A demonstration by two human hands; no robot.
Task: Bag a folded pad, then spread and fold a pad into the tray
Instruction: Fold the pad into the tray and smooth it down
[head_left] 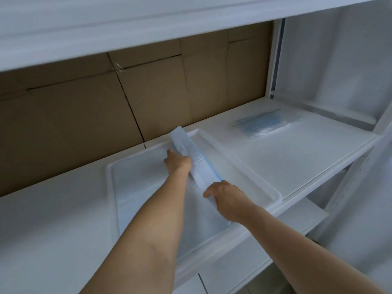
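A long, narrow folded pad (196,160), white with a blue edge along its right side, was held over a shallow white tray (244,166) that sat on a white shelf (53,219). The pad ran from the tray's far rim towards the near right, tilted so that its far end was raised above the rim. The left hand (177,161) was placed against the pad's left side near its middle, with the fingers curled round the fold; the fingertips were hidden behind the pad. The right hand (228,197) was closed over the pad's near end, knuckles up, the fingers bent down on the left side of the fold and the pad passing under the palm. How tightly either hand pinched could not be told.

Well apart, on the far right of the shelf, a clear bag (268,125) with blue and white contents was laid flat. Brown cardboard (148,92) was stood behind the shelf. No brand, label or writing could be read anywhere.
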